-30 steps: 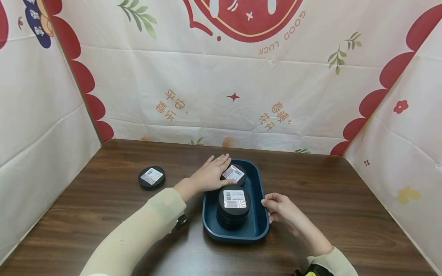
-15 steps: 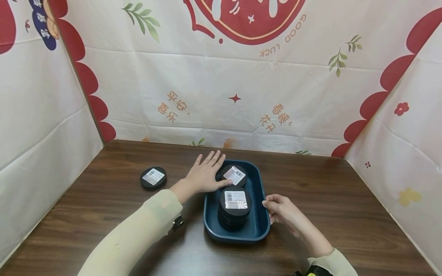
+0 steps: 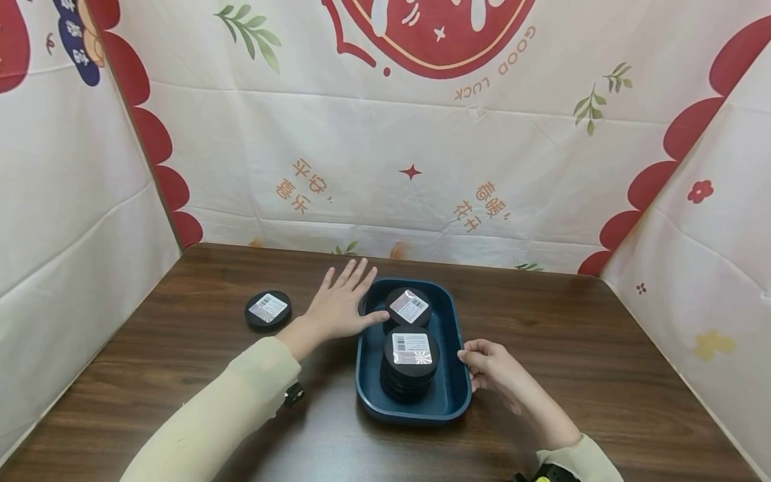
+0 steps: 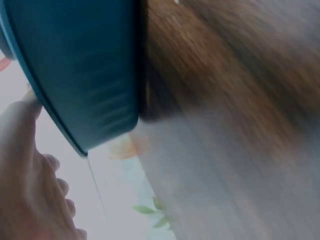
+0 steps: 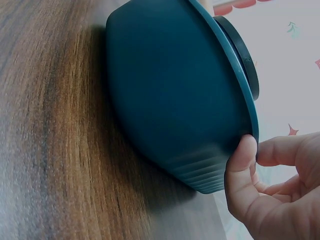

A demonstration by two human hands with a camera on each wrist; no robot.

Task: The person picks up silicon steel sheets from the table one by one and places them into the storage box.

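Observation:
A dark blue tray (image 3: 448, 395) with raised walls stands on the wooden table. Inside it, a stack of round black discs (image 3: 415, 348) with a white label on top sits toward the front, and another labelled black disc (image 3: 397, 296) lies behind it. My left hand (image 3: 338, 309) is spread with straight fingers above the tray's left rim, thumb pointing at the rear disc; nothing is held. My right hand (image 3: 490, 361) pinches the tray's right rim between thumb and fingers, plainly seen in the right wrist view (image 5: 272, 180).
A single labelled black disc (image 3: 268, 310) lies on the table (image 3: 566, 335) left of the left hand. A printed white cloth (image 3: 361, 127) hangs behind and along both sides of the table.
My left hand has moved left, away from the rear disc, and its fingers have spread. My right hand keeps its pinch on the tray rim.

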